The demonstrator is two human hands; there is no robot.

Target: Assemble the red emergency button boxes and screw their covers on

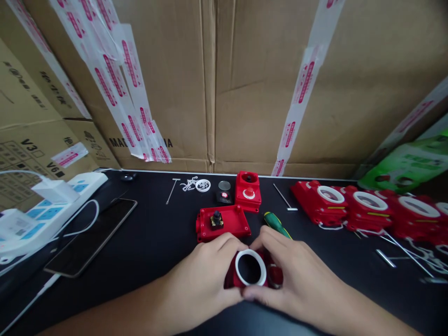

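Both my hands grip a red plastic housing [234, 279] with a white ring [250, 268] on top, low in the middle of the black table [150, 233]. My left hand [206, 273] wraps its left side, fingers curled. My right hand [290, 268] closes on its right side. Just beyond lies a red base [227, 223] with a small black and yellow part [216, 219] on it. A green-handled screwdriver [276, 224] lies by my right hand. Farther back stands a red box with a red button [248, 190].
A row of red housings with white rings [364, 207] lies at the right, with thin metal pins [385, 257] nearby. A phone [93, 235] and a white power strip [49, 205] sit left. Cardboard boxes [217, 84] wall the back. A white ring [203, 185] and a clear disc [224, 185] lie behind.
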